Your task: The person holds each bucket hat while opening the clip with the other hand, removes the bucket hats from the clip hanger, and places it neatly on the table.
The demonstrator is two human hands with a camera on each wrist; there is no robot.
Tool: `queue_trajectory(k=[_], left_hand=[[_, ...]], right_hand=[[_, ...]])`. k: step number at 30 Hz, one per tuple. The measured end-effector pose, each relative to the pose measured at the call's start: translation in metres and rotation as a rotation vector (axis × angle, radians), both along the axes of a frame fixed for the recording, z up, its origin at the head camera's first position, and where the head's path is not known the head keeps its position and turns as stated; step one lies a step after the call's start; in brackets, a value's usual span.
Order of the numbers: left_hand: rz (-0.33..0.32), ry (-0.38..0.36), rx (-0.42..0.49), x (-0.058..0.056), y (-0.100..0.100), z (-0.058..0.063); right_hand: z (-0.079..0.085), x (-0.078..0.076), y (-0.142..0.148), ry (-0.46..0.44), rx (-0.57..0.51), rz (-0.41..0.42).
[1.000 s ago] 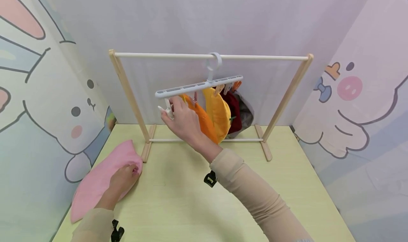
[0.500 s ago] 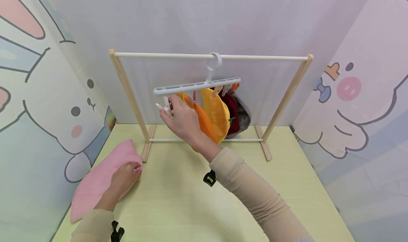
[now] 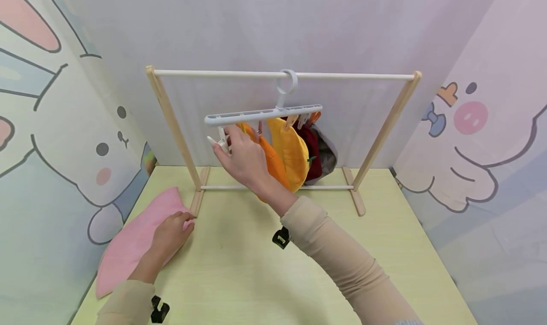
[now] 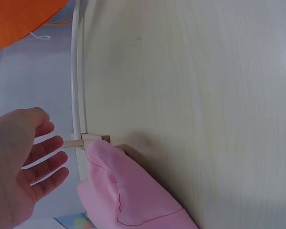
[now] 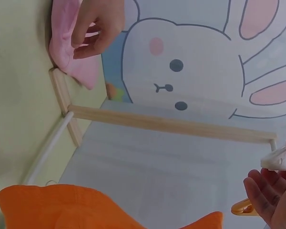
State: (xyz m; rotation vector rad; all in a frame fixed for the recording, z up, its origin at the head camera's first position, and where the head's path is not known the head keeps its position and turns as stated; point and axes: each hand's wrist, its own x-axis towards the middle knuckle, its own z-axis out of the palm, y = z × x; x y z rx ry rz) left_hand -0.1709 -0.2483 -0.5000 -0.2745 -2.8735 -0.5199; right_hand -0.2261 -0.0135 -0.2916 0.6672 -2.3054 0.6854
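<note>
My right hand [image 3: 245, 158] pinches a white clothespin [image 3: 222, 140] under the left end of a pale grey hanger [image 3: 243, 117]. The same clothespin [image 5: 275, 161] shows between thumb and fingers in the right wrist view. A folded pink cloth hat [image 3: 132, 242] lies at the table's left side. Over its right end is my left hand [image 3: 171, 232], its fingers relaxed; the left wrist view shows them apart from the pink fabric [image 4: 128, 191]. From the hanger hang an orange hat [image 3: 275, 166], a yellow one [image 3: 295, 156], a dark red one [image 3: 315, 154] and a grey one [image 3: 327, 157].
The hanger hooks over the white top rod [image 3: 350, 76] of a wooden rack [image 3: 386, 130], whose feet stand on the pale table [image 3: 342, 263]. Coloured clothespins [image 3: 302, 119] line the hanger's right half. Cartoon-printed curtains [image 3: 478, 149] enclose both sides.
My left hand's fingers have loosened from the pink hat's edge and shifted slightly right. The hanger has swung a little, and my right hand has moved slightly left with the clothespin.
</note>
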Motion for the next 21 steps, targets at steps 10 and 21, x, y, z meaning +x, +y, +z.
queue_trajectory(k=[10, 21], left_hand=[[-0.039, 0.141, -0.006, -0.003, 0.015, 0.017], [-0.069, 0.196, -0.002, -0.007, 0.029, 0.035]], right_hand=[[0.002, -0.001, 0.002, -0.023, -0.002, 0.007], [0.004, 0.0, 0.004, -0.03, 0.013, 0.01]])
